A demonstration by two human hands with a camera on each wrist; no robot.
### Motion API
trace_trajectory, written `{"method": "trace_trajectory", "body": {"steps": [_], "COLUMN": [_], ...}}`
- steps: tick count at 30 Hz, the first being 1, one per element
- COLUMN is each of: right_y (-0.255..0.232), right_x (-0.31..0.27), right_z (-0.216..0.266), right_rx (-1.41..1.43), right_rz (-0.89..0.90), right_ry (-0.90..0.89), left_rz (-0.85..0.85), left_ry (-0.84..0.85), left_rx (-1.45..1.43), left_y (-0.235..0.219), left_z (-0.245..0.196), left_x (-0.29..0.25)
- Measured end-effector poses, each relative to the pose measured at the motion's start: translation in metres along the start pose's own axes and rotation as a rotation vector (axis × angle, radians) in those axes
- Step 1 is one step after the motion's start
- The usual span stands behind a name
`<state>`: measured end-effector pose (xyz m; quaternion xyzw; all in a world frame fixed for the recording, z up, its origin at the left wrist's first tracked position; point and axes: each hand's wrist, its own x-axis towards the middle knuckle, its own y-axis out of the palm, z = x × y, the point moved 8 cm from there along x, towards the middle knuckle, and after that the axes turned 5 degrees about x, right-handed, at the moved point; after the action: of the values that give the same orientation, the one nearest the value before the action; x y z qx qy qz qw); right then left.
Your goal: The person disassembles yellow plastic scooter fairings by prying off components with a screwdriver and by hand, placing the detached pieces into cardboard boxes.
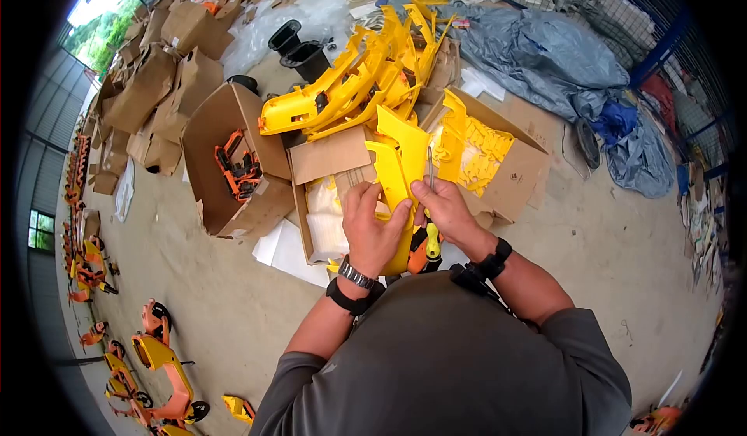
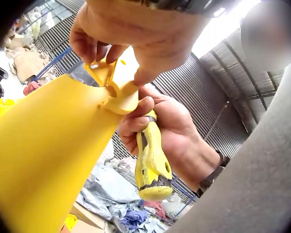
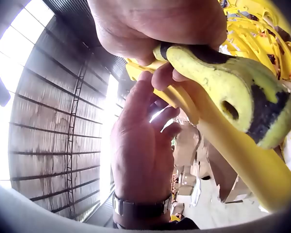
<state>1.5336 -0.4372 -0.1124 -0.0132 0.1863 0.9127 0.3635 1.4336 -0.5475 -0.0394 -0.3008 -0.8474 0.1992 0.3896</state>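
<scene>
A long yellow plastic panel (image 1: pixel 405 156) stands upright in front of the person's torso. The left hand (image 1: pixel 372 230) grips its near end, where a small clip-like bracket (image 2: pixel 117 80) shows in the left wrist view. The right hand (image 1: pixel 450 212) holds a screwdriver with a worn yellow-and-black handle (image 2: pixel 152 160), its fingertips right at the panel's edge. In the head view the screwdriver's shaft (image 1: pixel 430 163) points away along the panel, with the handle below the hand. In the right wrist view the handle overlaps the panel (image 3: pixel 247 160), and the left hand's fingers curl at the bracket.
A carton (image 1: pixel 268 195) with orange-and-black parts stands to the left. Another carton (image 1: pixel 521 183) of small yellow parts is at the right. Beyond lies a heap of curved yellow panels (image 1: pixel 342 86). Grey sheeting (image 1: pixel 537 54) covers the far right; scooters (image 1: pixel 167 374) stand left.
</scene>
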Motion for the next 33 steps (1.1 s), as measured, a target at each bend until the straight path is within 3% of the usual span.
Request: {"method": "trace_trajectory", "body": {"steps": [4,7,19,24,27,33], "right_y": [-0.003,-0.005,-0.005,0.001,0.0,0.008], "right_x": [-0.001,-0.001,-0.004,-0.006,-0.006,-0.009], "right_z": [-0.004,-0.008,-0.014,-0.008,-0.012,-0.006], "right_rx": [-0.028,-0.057,-0.003,-0.027,-0.019,0.013], "right_rz": [0.005,0.011,-0.003,0.018,0.021,0.017], "right_ry": [0.032,0.049,0.065,0.07,0.081,0.051], "left_rz": [0.015,0.054,0.248,0.32,0.356,0.365], "left_ry": [-0.044,-0.205,-0.116,-0.337,-0.407,-0.348], "left_rx": [-0.012,-0.143,-0.157,-0.683,-0.738,-0.707], "left_y": [0.003,0.003,-0.004,0.013,0.017,0.012], "left_z": [0.002,0.011,0.027,0.062,0.072,0.072], "left_x": [0.006,0.01,0.015,0.006,0.0,-0.005]}}
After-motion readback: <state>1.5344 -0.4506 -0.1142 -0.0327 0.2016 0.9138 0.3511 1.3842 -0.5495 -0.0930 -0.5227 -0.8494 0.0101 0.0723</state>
